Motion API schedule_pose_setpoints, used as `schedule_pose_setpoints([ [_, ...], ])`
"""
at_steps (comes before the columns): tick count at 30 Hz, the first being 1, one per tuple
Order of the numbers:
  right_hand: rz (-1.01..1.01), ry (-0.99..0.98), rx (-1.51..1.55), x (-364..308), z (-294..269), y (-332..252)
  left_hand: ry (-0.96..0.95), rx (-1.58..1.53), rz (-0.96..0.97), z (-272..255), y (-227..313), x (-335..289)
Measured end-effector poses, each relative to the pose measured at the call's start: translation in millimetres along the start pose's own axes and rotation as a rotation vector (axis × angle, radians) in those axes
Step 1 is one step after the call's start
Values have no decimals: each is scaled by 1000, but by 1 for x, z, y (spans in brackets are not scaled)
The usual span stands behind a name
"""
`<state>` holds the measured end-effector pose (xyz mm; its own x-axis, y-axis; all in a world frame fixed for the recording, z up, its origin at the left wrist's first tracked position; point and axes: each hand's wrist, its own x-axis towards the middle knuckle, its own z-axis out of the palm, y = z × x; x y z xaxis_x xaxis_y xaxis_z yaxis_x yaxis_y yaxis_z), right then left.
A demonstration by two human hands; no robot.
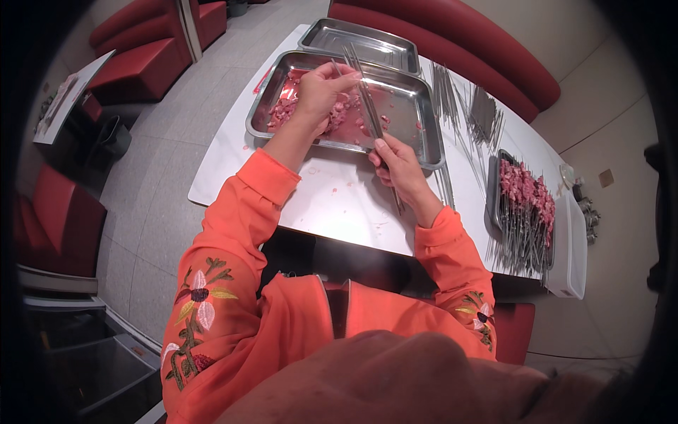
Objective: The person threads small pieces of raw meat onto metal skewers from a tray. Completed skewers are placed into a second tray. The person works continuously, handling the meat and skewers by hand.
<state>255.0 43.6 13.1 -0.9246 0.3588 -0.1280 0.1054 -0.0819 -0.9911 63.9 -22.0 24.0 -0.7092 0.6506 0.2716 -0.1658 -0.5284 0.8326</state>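
Several thin metal skewers [370,106] slant upward in my right hand [397,164], whose fingers are wrapped round their lower part. Over the tray, my left hand [323,93] is closed, its thumb and fingers pinched together against the upper part of the skewers. What lies between those fingertips is hidden. Beneath both hands is a steel tray [431,127] with raised walls. Raw red meat pieces [282,112] are heaped in its left part, partly covered by my left hand and wrist, and a few scraps lie farther right.
Behind stands a second steel tray [385,51]. Loose skewers [443,95] and a skewer pile [483,113] lie to the right. Beyond them, a dark tray [494,191] bears meat-threaded skewers [526,194] beside a white plastic bin [571,254]. Red bench seating [452,46] borders the white table [328,201].
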Motion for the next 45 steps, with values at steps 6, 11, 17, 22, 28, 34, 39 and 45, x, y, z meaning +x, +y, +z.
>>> schedule_pose_setpoints([
  [6,-13,36,-116,1,-1,6,21,-61,-66,1,-2,-2],
  [11,-319,202,-655,2,7,20,67,152,-16,-1,-5,-1],
  [17,-562,304,-846,0,15,19,110,47,-81,-3,-4,-1],
  [22,-451,291,-526,9,4,28,83,-7,-159,-3,2,-2],
  [28,-164,151,-36,3,7,8,28,62,-172,0,11,-6],
  [34,-52,102,156,2,-4,2,-137,-29,-203,-2,21,-5],
  [39,-92,106,112,2,-11,2,-177,-13,-221,-1,31,-8],
  [45,-293,287,-7,3,-20,-5,-104,54,-160,-11,32,-1],
])
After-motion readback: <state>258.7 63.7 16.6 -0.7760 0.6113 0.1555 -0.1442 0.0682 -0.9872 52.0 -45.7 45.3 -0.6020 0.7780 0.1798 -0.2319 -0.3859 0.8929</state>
